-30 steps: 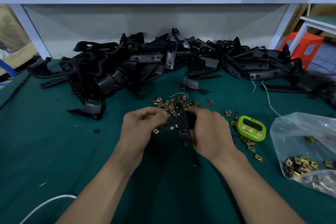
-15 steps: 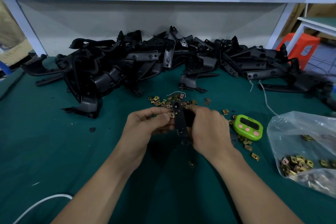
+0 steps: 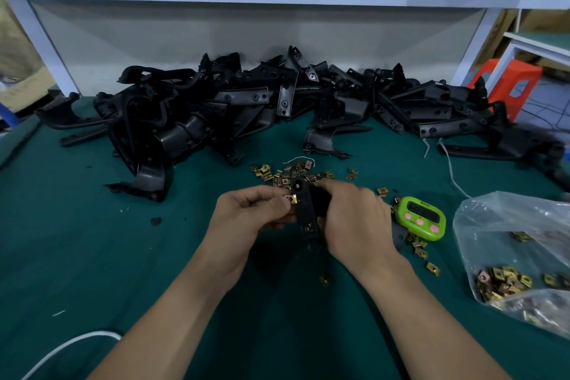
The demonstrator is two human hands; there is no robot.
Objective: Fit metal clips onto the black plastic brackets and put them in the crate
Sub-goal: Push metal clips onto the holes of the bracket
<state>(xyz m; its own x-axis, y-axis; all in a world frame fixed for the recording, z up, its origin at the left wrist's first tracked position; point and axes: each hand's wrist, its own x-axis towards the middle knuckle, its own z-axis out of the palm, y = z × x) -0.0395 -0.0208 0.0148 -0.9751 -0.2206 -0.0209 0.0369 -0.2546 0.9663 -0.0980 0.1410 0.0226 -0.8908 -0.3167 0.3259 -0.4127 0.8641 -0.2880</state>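
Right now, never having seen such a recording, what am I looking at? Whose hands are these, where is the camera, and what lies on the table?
There is no machine here: a person works with two bare hands, and the single camera sits on their head, looking forward and down. The right hand grips a narrow black plastic bracket. The left hand pinches a small brass-coloured metal clip against the bracket's upper end. On the green table lie a big pile of brackets at the back, loose clips just beyond the hands, a green timer to the right, and a clear plastic bag holding more clips.
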